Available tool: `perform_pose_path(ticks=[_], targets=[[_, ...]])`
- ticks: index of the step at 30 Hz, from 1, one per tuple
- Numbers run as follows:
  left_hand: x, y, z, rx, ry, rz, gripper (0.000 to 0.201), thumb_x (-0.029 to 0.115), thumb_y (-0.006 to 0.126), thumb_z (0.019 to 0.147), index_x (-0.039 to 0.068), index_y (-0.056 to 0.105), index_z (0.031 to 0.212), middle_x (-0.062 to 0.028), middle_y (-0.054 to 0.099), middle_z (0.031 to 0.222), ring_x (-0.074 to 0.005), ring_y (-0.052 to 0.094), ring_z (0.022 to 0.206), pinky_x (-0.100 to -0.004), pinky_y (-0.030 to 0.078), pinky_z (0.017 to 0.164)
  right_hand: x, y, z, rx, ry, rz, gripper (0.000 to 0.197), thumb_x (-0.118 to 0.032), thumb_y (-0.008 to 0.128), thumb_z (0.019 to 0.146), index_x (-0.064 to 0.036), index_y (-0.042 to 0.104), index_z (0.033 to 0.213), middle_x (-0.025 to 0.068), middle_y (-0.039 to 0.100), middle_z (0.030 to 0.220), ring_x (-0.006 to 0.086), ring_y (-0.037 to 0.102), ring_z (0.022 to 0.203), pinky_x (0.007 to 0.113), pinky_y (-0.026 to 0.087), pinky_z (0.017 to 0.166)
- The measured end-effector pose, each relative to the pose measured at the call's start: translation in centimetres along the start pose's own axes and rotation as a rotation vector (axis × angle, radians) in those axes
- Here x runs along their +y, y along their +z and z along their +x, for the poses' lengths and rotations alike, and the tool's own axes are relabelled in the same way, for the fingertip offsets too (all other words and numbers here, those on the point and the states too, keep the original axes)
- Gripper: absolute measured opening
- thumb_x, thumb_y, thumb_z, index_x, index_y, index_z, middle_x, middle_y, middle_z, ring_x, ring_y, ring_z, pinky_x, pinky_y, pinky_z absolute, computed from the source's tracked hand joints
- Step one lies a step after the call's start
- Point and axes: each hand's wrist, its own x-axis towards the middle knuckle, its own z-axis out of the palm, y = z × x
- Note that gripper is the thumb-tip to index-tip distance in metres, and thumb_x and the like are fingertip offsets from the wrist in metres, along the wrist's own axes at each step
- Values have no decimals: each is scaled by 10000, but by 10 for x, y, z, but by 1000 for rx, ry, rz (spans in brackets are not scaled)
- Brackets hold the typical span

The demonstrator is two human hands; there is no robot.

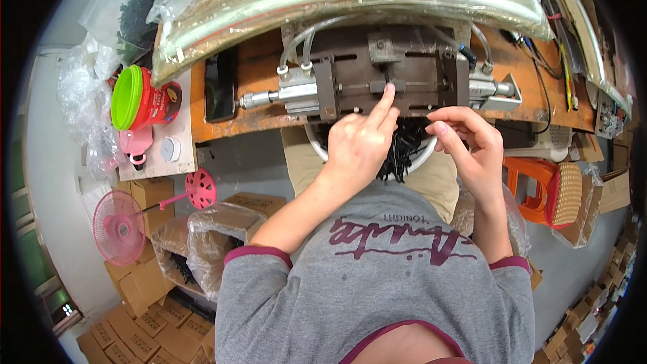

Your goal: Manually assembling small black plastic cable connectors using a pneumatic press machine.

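My left hand (357, 145) reaches up to a dark metal fixture (354, 104) on the bench. Its index finger is stretched out, the tip on or just over a small dark block (403, 85) in the middle of the fixture. The other fingers curl loosely, and the thumb is mostly hidden. To its right, my right hand (475, 145) hovers at the fixture's front edge, thumb and index fingertips brought close together; what they pinch, if anything, is too small to tell. Below both hands, a white tub (426, 155) full of thin black pieces (404, 145) sits at my lap.
Pneumatic cylinders (300, 94) with clear hoses flank the fixture. A phone (221, 87) lies left on the wooden bench (259, 61). Beyond stand a red-green bucket (131, 98) and a pink fan (120, 228). An orange stool (532, 185) is at right; cardboard boxes (138, 337) cover floor areas.
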Motion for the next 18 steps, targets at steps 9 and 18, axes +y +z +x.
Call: perform_pose_path(ticks=[9, 18], targets=[[-1, -4, 4, -58, -5, -30, 236, 112, 776, 737, 66, 690, 953, -84, 655, 1275, -215, 647, 552, -296, 528, 541, -51, -62, 130, 373, -627, -577, 157, -112, 711, 866, -80, 733, 1018, 2, 729, 875, 76, 629, 695, 223, 482, 614], [-4, -19, -5, -102, 61, -208, 244, 175, 787, 755, 73, 705, 960, -91, 658, 1271, -218, 652, 580, -298, 538, 565, -83, -14, 244, -65, -691, -1099, 471, -273, 796, 760, -80, 647, 1163, 87, 662, 1114, 275, 606, 1041, 388, 507, 910]])
